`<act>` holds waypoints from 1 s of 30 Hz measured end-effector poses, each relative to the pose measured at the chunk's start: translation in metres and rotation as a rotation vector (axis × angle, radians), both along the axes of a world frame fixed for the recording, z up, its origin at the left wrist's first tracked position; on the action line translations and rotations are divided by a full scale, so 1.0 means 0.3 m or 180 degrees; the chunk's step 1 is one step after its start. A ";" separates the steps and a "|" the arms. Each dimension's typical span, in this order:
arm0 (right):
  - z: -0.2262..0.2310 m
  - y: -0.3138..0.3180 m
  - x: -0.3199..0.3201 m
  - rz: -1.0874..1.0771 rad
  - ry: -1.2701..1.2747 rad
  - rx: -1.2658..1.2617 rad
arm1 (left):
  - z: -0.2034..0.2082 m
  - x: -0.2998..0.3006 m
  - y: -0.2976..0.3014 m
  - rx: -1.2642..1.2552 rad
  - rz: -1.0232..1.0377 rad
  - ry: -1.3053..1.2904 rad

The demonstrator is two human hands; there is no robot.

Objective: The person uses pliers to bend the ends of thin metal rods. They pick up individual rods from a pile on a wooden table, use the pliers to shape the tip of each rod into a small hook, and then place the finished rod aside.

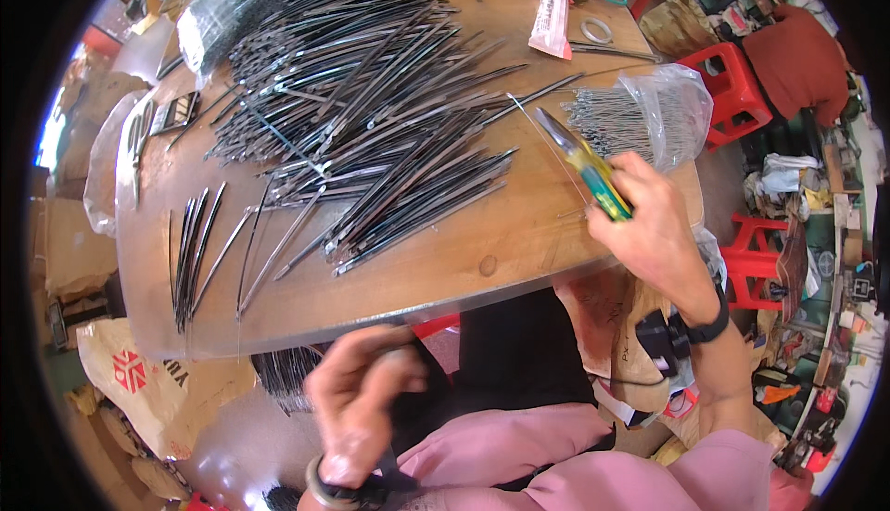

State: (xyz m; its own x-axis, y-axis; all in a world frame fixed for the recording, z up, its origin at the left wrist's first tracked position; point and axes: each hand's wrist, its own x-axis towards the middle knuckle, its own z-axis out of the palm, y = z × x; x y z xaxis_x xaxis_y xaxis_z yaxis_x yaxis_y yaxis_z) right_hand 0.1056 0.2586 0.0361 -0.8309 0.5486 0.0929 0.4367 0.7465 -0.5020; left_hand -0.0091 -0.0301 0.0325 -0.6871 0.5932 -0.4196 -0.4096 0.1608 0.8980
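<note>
My right hand (pixel 644 219) is closed around pliers (pixel 593 177) with yellow and green handles, over the table's right part. Their metal jaws point up and left. A thin pale wire (pixel 549 147) runs along the pliers' left side; whether the hand also holds it, I cannot tell. My left hand (pixel 357 395) is in front of the table's near edge, fingers partly curled and smeared by motion. A big heap of thin dark metal strips (pixel 334 112) covers the table's middle and left. A smaller group of strips (pixel 193 256) lies at the near left.
The wooden table (pixel 491 233) also bears a bundle of thin wires (pixel 603 117) in clear plastic, a pink-and-white packet (pixel 552 21), a tape ring (pixel 596 31) and a wrapped bundle (pixel 236 15). Red stools (pixel 728 94) stand to the right; a printed paper sack (pixel 153 386) lies below left.
</note>
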 end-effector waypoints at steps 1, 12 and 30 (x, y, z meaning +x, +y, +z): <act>0.038 -0.021 0.025 0.0100 0.0104 -0.0323 | 0.002 0.025 0.054 0.0141 -0.0187 -0.0432; -0.030 -0.290 0.144 0.0002 0.1002 -0.1642 | -0.066 0.094 0.247 0.1039 -0.0054 -0.1613; -0.116 -0.224 0.182 -0.0939 0.2601 -0.5955 | -0.078 -0.330 0.125 -0.1055 -0.0800 0.4907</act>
State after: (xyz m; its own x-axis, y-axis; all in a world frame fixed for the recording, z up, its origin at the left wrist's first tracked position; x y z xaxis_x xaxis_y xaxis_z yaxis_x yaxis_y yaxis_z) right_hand 0.1603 0.1913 0.0014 -0.7848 0.4785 -0.3939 -0.2494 -0.8256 -0.5061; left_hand -0.1081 0.0074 0.0090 -0.4602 0.7795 0.4249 0.8816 0.3446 0.3226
